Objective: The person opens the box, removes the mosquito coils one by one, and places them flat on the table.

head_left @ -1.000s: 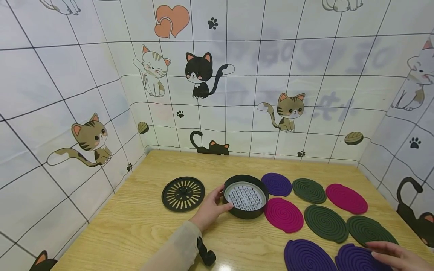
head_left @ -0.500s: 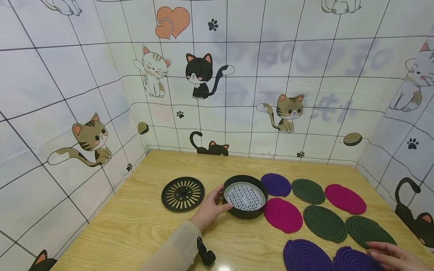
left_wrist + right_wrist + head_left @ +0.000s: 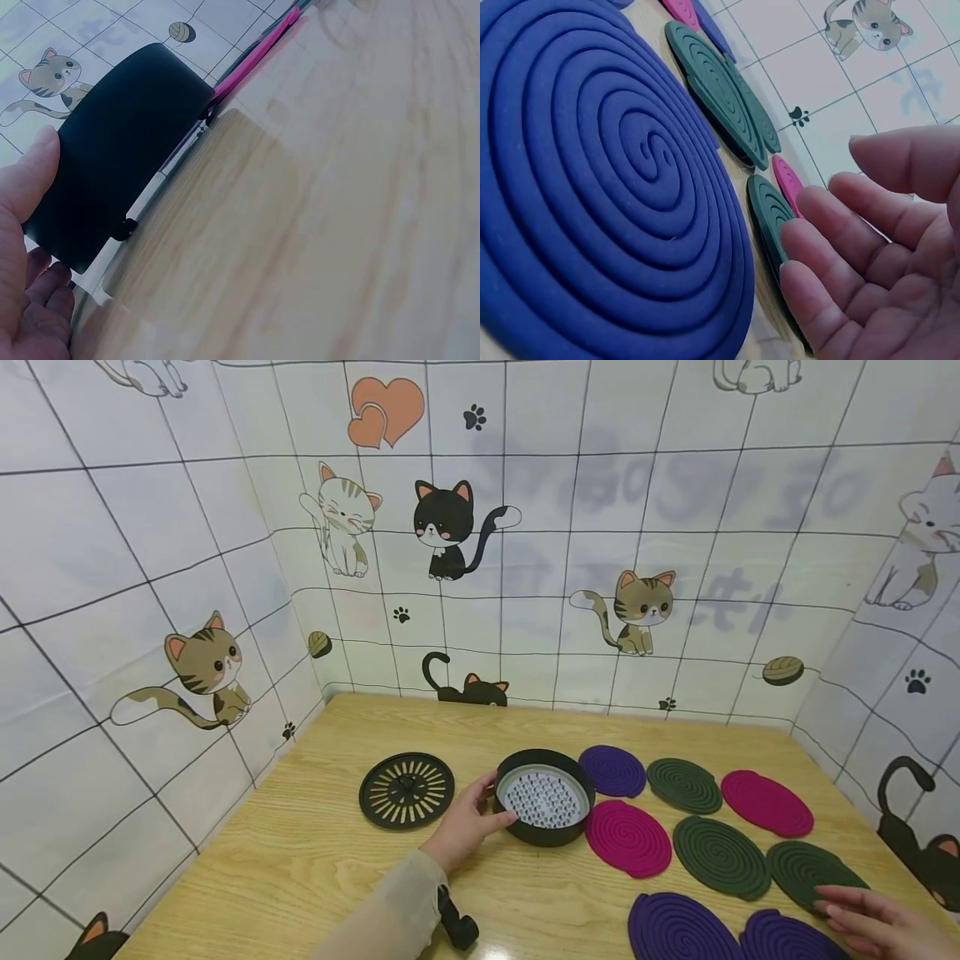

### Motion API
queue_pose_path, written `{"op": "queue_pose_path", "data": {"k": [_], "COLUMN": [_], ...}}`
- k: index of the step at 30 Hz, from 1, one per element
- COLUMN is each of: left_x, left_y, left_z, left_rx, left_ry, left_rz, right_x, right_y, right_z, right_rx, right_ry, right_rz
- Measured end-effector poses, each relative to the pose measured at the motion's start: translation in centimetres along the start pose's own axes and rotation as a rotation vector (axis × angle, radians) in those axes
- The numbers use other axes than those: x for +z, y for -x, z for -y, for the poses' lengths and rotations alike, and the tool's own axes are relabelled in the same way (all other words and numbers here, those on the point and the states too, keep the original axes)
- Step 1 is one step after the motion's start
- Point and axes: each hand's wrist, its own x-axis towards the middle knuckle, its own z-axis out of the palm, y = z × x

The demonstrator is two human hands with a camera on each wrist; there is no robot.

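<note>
In the head view, my left hand (image 3: 468,822) holds the left side of a round black mosquito coil holder (image 3: 545,837), with the thumb at its front wall. A pale, studded disc lies inside this holder. The left wrist view shows the thumb against the dark side wall (image 3: 127,142) and fingers curled near its lower edge. At the lower right, my right hand (image 3: 877,922) hovers, holding nothing, by a green mosquito coil (image 3: 810,868) and a purple coil (image 3: 787,939). In the right wrist view its fingers are relaxed and slightly bent beside a large purple coil (image 3: 630,187).
A black slotted round lid (image 3: 407,790) lies left of the holder. More flat coils are laid out on the right: a pink coil (image 3: 628,838) beside the holder, a green coil (image 3: 722,856), and others. Cat-patterned cloth walls (image 3: 540,610) border the wooden table (image 3: 300,860).
My right hand has shifted slightly, its fingertips now a little farther from the purple coil and over the green coil's edge. The left hand and holder stay in place.
</note>
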Motion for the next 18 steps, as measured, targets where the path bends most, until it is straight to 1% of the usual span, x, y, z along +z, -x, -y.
{"op": "queue_pose_path", "data": {"k": [3, 6, 10, 14, 16, 18], "left_x": [0.0, 0.0, -0.1, -0.2, -0.2, -0.3], "left_y": [0.1, 0.2, 0.2, 0.1, 0.2, 0.6], "left_z": [0.0, 0.0, 0.1, 0.1, -0.4, -1.3], "left_rx": [-0.001, -0.004, -0.005, 0.002, 0.006, 0.011], "left_ry": [0.003, 0.008, 0.014, 0.022, 0.028, 0.038], "left_rz": [0.000, -0.005, -0.008, -0.007, -0.002, 0.006], "right_x": [0.6, 1.0, 1.4, 1.9, 2.3, 2.8], "right_y": [0.3, 0.4, 0.3, 0.2, 0.4, 0.8], "right_z": [0.3, 0.6, 1.0, 1.7, 2.4, 3.6], "right_rx": [0.019, 0.025, 0.013, 0.012, 0.006, -0.014], "right_ry": [0.022, 0.019, 0.053, 0.090, 0.098, 0.119], "right_rz": [-0.064, -0.094, -0.087, -0.100, -0.105, -0.094]}}
